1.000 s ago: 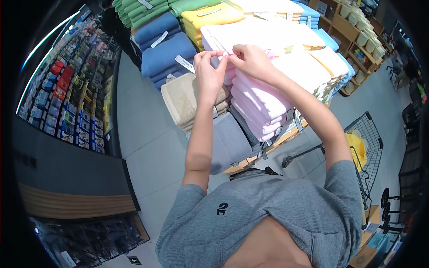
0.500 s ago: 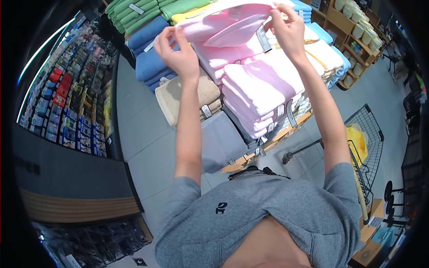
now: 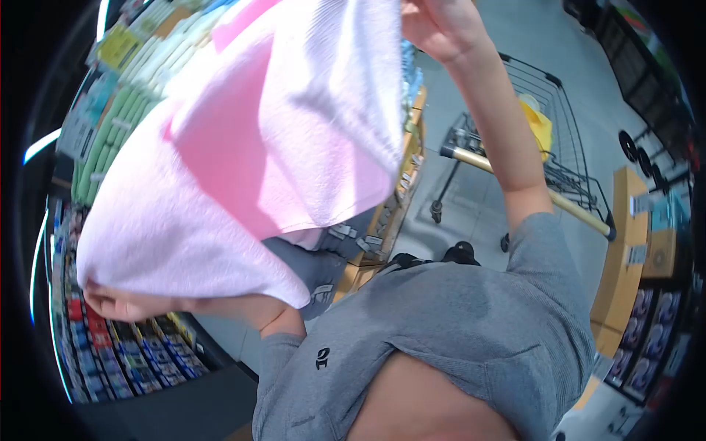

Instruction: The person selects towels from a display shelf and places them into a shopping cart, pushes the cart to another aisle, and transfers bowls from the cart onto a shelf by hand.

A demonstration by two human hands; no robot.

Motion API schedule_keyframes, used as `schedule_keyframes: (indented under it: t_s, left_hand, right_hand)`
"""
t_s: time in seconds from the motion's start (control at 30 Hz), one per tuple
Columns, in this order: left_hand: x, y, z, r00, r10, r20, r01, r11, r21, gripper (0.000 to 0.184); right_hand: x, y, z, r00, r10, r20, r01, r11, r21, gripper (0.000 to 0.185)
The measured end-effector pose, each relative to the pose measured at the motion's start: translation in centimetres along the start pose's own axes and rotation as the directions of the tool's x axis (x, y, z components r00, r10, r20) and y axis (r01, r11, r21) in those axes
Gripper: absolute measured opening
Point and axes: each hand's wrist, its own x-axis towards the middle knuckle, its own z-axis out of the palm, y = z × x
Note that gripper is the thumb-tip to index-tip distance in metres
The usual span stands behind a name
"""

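Note:
A pale pink towel [image 3: 323,132] hangs spread out and draped in front of me, filling much of the upper left of the head view. My left hand [image 3: 125,303] is closed at its lower left edge, with the fingers partly covered by the cloth. Raised at the top, my right hand [image 3: 445,33] is closed at the upper right edge; its fingertips are partly cut off by the frame. Beneath the towel's lower edge, grey folded towels [image 3: 312,268] show on the display. Most of the other stacks are hidden behind the cloth.
A shopping cart [image 3: 562,110] holding a yellow item [image 3: 538,128] stands to my right. Green towels [image 3: 114,140] are stacked at the far left. Shelves of packaged goods [image 3: 132,356] line the lower left, and cardboard boxes [image 3: 618,272] stand at the right.
The pink towel has been lifted off the stacks and spread wide. My left hand has moved down and left, my right hand slightly up and left. The view has turned, bringing the cart closer to the middle.

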Motion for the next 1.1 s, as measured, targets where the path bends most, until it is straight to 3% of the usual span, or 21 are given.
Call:
schedule_keyframes:
  t_s: [0.03,0.1,0.13,0.3,0.33,0.4,0.5,0.53,0.63,0.7,0.73,0.77,0.8,0.87,0.9,0.93,1.0,1.1]
  left_hand:
    - [-2.0,1.9,1.8,0.999,-0.04,-0.026,0.038,0.998,-0.045,0.028]
    - [-5.6,3.2,4.7,0.994,-0.109,-0.014,0.107,0.99,-0.096,0.025]
    - [-7.4,3.5,6.1,0.987,-0.157,0.037,0.16,0.982,-0.098,0.026]
    - [-17.2,3.4,16.0,0.888,-0.38,0.26,0.423,0.896,-0.137,0.03]
    - [-19.5,3.3,18.3,0.846,-0.419,0.33,0.498,0.842,-0.209,0.032]
    - [-24.3,5.7,22.6,0.697,-0.58,0.421,0.681,0.72,-0.135,0.032]
    - [-31.8,3.6,28.8,0.637,-0.451,0.626,0.701,0.677,-0.226,0.025]
    - [-34.4,3.4,30.5,0.598,-0.437,0.672,0.729,0.645,-0.23,0.024]
    - [-41.7,2.4,34.9,0.477,-0.358,0.803,0.749,0.643,-0.159,0.022]
    - [-47.3,0.3,36.3,0.278,-0.353,0.893,0.8,0.6,-0.012,0.021]
    - [-49.5,0.2,36.0,0.199,-0.302,0.932,0.692,0.717,0.085,0.018]
    - [-52.1,-1.2,35.4,0.106,-0.215,0.971,0.54,0.833,0.125,0.016]
    - [-54.9,-2.4,34.6,-0.074,-0.228,0.971,0.652,0.725,0.22,0.016]
    - [-59.4,-5.4,32.4,-0.313,-0.153,0.937,0.521,0.798,0.304,0.021]
    - [-58.8,-3.6,31.2,-0.446,-0.149,0.883,0.485,0.789,0.378,0.023]
    - [-58.8,-3.1,30.3,-0.534,-0.105,0.839,0.455,0.801,0.389,0.025]
    - [-57.9,-1.5,28.3,-0.541,-0.057,0.839,0.4,0.86,0.316,0.026]
    - [-52.2,3.7,25.3,-0.535,-0.069,0.842,0.346,0.891,0.293,0.026]
  right_hand:
    - [-1.4,-2.7,0.1,0.99,0.005,-0.14,-0.016,0.997,-0.073,0.039]
    - [-3.6,-8.4,-0.5,0.972,0.039,-0.233,-0.082,0.98,-0.179,0.032]
    - [-4.7,-11.5,-2.5,0.99,0.019,-0.137,-0.049,0.974,-0.22,0.025]
    - [-13.1,-27.0,-5.9,0.887,-0.338,-0.314,0.138,0.844,-0.519,0.027]
    - [-15.1,-30.3,-7.3,0.844,-0.372,-0.386,0.077,0.796,-0.6,0.029]
    - [-19.0,-36.4,-10.4,0.736,-0.456,-0.5,-0.07,0.684,-0.726,0.033]
    - [-25.3,-41.3,-14.9,0.561,-0.53,-0.636,-0.085,0.727,-0.682,0.034]
    - [-25.9,-40.8,-14.2,0.523,-0.54,-0.659,-0.123,0.717,-0.686,0.024]
    - [-30.0,-40.2,-16.2,0.397,-0.663,-0.634,-0.269,0.576,-0.772,0.017]
    - [-35.4,-39.9,-21.0,0.346,-0.604,-0.718,-0.445,0.568,-0.692,0.022]
    - [-37.1,-38.8,-21.4,0.286,-0.558,-0.779,-0.619,0.513,-0.595,0.02]
    - [-38.7,-37.5,-21.5,0.212,-0.517,-0.829,-0.768,0.436,-0.469,0.019]
    - [-41.3,-36.7,-22.8,0.164,-0.382,-0.909,-0.88,0.361,-0.31,0.019]
    - [-43.5,-35.3,-22.7,0.033,-0.188,-0.982,-0.991,0.122,-0.056,0.019]
    - [-43.7,-34.1,-21.5,-0.032,-0.134,-0.99,-0.999,-0.016,0.034,0.02]
    - [-43.5,-33.8,-21.0,-0.015,-0.063,-0.998,-0.993,-0.116,0.022,0.021]
    - [-43.2,-33.2,-20.0,-0.013,0.089,-0.996,-0.949,-0.314,-0.015,0.024]
    - [-42.2,-31.3,-18.2,0.338,0.074,-0.938,-0.79,-0.52,-0.325,0.03]
